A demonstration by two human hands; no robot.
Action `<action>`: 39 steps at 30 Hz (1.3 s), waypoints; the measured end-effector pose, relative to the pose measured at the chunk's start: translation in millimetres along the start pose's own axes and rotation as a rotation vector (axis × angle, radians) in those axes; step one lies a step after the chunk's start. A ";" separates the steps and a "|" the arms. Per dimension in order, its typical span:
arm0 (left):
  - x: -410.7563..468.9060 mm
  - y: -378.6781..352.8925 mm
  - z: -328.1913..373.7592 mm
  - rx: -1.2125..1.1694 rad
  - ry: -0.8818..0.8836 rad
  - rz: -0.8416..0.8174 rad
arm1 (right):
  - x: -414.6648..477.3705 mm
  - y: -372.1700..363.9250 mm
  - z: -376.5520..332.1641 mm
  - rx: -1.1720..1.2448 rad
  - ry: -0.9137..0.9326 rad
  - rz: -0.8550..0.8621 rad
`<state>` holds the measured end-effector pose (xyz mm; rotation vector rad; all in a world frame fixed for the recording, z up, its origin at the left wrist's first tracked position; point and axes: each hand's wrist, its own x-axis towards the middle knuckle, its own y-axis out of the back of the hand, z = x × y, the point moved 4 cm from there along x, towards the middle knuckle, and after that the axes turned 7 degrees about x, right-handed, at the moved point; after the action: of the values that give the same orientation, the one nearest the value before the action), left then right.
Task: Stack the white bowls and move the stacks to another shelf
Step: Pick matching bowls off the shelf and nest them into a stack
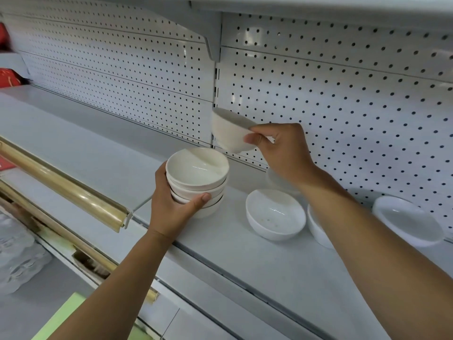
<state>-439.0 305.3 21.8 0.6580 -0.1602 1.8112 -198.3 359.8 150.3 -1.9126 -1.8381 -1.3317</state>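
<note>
- Closest in, the left hand [171,212] curls round a stack of white bowls [197,177], thumb across the front. I can't tell whether the stack sits on the grey shelf [245,261] or hangs just off it.
- Right of that hand, a loose white bowl [275,214] stands upright on the shelf. A second bowl [318,229] is half hidden under the right forearm, and a third bowl [408,220] is further right.
- Beyond the stack, the right hand [282,153] pinches a single white bowl [228,131] by its rim, tilted in the air above and just behind the stack.
- Under the right wrist, a fourth bowl [274,180] peeks out, mostly covered.
- Behind both hands stands the pegboard wall [343,106].
</note>
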 end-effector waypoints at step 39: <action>6.8 7.7 -13.8 -0.196 0.162 -0.061 | -61.5 -51.1 -36.1 0.196 -0.244 -0.058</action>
<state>-452.3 314.2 15.4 0.3730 -0.2040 1.7553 -249.7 303.3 107.1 -2.0030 -2.0634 -0.9249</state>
